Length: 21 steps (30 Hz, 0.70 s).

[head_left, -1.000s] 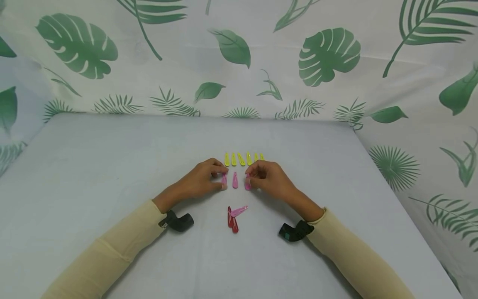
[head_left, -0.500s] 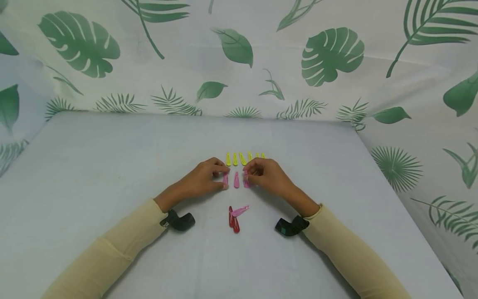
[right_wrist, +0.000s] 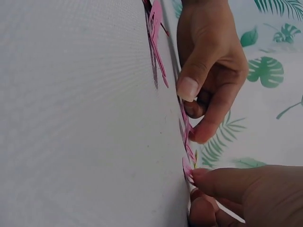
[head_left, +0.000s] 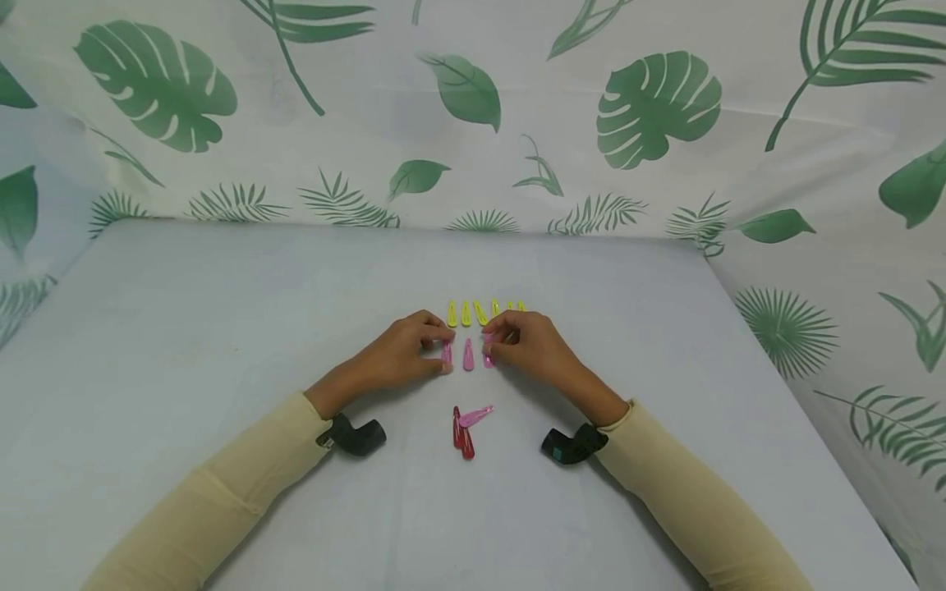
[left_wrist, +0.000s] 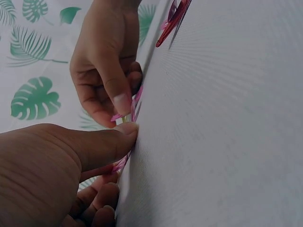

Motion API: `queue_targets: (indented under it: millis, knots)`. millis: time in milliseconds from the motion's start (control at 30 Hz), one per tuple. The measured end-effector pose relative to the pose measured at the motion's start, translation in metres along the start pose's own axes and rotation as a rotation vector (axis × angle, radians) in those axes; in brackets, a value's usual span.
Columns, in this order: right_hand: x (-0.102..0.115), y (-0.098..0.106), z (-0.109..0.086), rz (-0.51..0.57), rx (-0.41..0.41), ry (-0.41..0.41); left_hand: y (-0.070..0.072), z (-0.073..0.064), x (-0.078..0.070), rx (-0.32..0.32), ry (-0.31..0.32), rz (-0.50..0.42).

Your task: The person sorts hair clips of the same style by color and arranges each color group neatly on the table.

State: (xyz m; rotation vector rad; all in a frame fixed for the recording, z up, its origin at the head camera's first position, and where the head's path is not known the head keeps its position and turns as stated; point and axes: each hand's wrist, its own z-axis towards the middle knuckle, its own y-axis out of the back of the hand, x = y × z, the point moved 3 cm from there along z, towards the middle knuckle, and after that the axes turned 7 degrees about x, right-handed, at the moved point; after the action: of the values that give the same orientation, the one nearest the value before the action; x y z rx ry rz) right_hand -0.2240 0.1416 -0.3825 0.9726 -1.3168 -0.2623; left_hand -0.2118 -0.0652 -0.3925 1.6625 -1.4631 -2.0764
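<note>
My left hand pinches a pink snap hair clip between thumb and fingers, at the left of a short row. A second pink clip lies between the two hands, narrow end pointing away. On its right, my right hand pinches another pink hair clip by thumb and fingertips, close over the table; the right wrist view shows this clip partly covered by the thumb. Behind them runs a row of several yellow hair clips, its right end partly hidden by the right hand.
Nearer the body, a loose pink clip lies across red hair clips in a small heap. All rest on a white-covered table. A leaf-printed cloth rises behind the table's far edge. Dark wrist cameras sit at both cuffs.
The right hand has shifted slightly left with its pink clip, closer to the middle one. The left hand keeps its hold in about the same place.
</note>
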Motion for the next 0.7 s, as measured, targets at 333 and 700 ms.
queue_targets:
  millis: [333,700]
  knots:
    - [0.0,0.0,0.0,-0.04,-0.002,-0.007,0.0,0.0,-0.001,-0.001,-0.022,-0.002]
    - [0.002,0.001,-0.01,-0.023,-0.007,-0.02,0.0,0.0,0.0,0.002,-0.01,-0.006]
